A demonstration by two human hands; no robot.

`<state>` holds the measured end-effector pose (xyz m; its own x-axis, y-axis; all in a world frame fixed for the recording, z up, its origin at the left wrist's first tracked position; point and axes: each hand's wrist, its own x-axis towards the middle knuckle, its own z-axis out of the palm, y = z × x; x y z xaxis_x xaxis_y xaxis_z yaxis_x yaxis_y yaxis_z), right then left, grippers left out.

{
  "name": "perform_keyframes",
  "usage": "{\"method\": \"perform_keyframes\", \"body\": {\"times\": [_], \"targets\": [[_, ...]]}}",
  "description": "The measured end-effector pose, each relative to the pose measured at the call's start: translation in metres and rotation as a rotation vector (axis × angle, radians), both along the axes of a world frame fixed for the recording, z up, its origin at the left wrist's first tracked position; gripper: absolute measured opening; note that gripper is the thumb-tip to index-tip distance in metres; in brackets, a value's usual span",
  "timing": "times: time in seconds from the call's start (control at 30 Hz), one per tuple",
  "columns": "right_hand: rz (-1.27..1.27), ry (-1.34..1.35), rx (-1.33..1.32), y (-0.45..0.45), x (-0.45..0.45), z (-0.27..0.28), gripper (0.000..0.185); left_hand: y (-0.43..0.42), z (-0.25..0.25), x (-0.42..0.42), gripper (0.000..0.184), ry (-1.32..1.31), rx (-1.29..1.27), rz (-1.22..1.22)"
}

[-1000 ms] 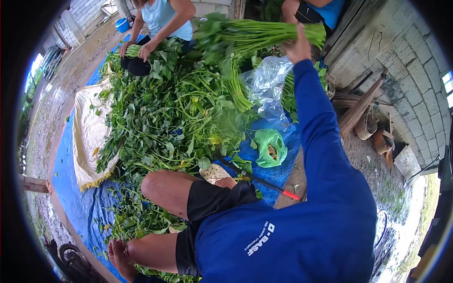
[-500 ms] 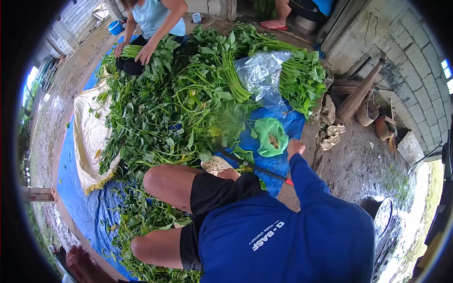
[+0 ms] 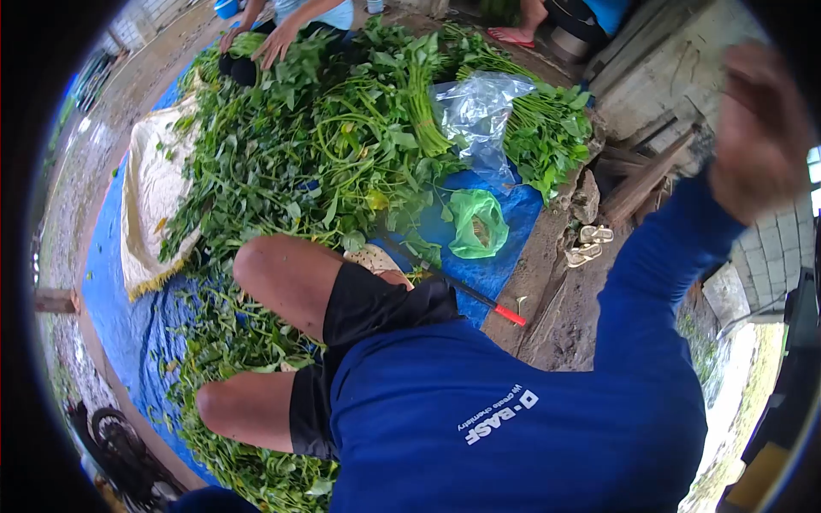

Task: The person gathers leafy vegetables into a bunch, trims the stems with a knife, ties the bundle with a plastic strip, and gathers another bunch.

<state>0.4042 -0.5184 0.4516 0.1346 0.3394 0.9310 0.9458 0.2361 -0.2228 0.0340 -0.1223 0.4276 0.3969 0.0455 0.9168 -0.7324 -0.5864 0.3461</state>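
Note:
My right hand [image 3: 759, 141] is raised close to the camera at the upper right; it is smeared by motion and its fingers cannot be made out. My left hand is out of view; only a bit of blue sleeve [image 3: 209, 500] shows at the bottom edge. Beside my seated body lies a long, dark tool with a red handle [image 3: 510, 315] on the blue tarp. A green plastic bag [image 3: 477, 224] with something brownish inside rests just beyond it. Loose leafy green stems [image 3: 248, 197] are heaped in front of and under my legs. Bundled stems [image 3: 423, 98] lie at the far side.
A clear plastic bag [image 3: 483, 115] lies over the bundles. A white sack [image 3: 154, 192] sits at the left on the blue tarp [image 3: 107, 282]. Across the heap, a person's hands [image 3: 272, 44] hold stems. Sandals [image 3: 590, 245] and a broken concrete edge [image 3: 586, 197] are at the right.
My right hand has risen from beside the green bag to the upper right, near the camera. My left hand has gone out of view at the lower left. The whole view has shifted.

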Motion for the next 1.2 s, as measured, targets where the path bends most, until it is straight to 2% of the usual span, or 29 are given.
{"method": "perform_keyframes", "body": {"times": [0.07,0.1,0.2,0.3,0.4,0.53,0.7,0.8,0.83,0.9,0.93,1.0,1.03,1.07,1.13,1.2], "targets": [[0.241,-0.304,-0.179,0.022,-0.022,0.043,0.045,-0.009,-0.033,0.007,0.007,0.231,-0.054,-0.009],[0.326,-0.387,-0.263,0.031,-0.039,0.060,0.044,-0.012,-0.051,0.011,0.007,0.358,-0.088,-0.005],[0.420,-0.393,-0.348,0.046,-0.067,0.066,0.041,-0.022,-0.104,0.011,0.008,0.701,-0.224,0.058],[0.454,-0.327,-0.353,0.057,-0.076,0.062,0.038,-0.024,-0.144,0.001,0.010,0.902,-0.366,0.119],[0.462,-0.233,-0.343,0.070,-0.075,0.059,0.035,-0.022,-0.176,-0.013,0.013,1.015,-0.495,0.188],[0.504,-0.086,-0.318,0.100,-0.067,0.043,0.031,-0.012,-0.198,-0.027,0.016,1.042,-0.583,0.268],[0.705,0.221,-0.257,0.194,-0.051,-0.009,0.027,0.011,-0.195,-0.045,0.021,0.953,-0.610,0.428],[0.699,0.468,-0.269,0.279,-0.051,-0.063,0.024,0.031,-0.189,-0.048,0.023,0.889,-0.630,0.521],[0.609,0.549,-0.294,0.311,-0.052,-0.084,0.023,0.039,-0.188,-0.050,0.024,0.861,-0.641,0.562],[0.238,0.591,-0.451,0.391,-0.053,-0.146,0.021,0.055,-0.185,-0.053,0.026,0.813,-0.658,0.649],[0.194,0.698,-0.653,0.434,-0.040,-0.178,0.019,0.064,-0.185,-0.054,0.027,0.783,-0.666,0.697],[0.249,0.378,-0.753,0.504,-0.008,-0.282,0.030,0.084,-0.186,-0.055,0.029,0.719,-0.688,0.786],[0.215,0.472,-0.898,0.529,-0.008,-0.336,0.026,0.094,-0.188,-0.056,0.030,0.687,-0.698,0.831],[0.083,0.353,-1.044,0.562,0.005,-0.412,0.024,0.106,-0.189,-0.057,0.031,0.650,-0.705,0.875],[0.034,0.456,-1.339,0.567,-0.016,-0.491,0.030,0.131,-0.190,-0.060,0.033,0.596,-0.706,0.952],[-0.102,0.401,-1.551,0.564,-0.039,-0.554,0.047,0.161,-0.191,-0.058,0.035,0.569,-0.711,1.010]]}}
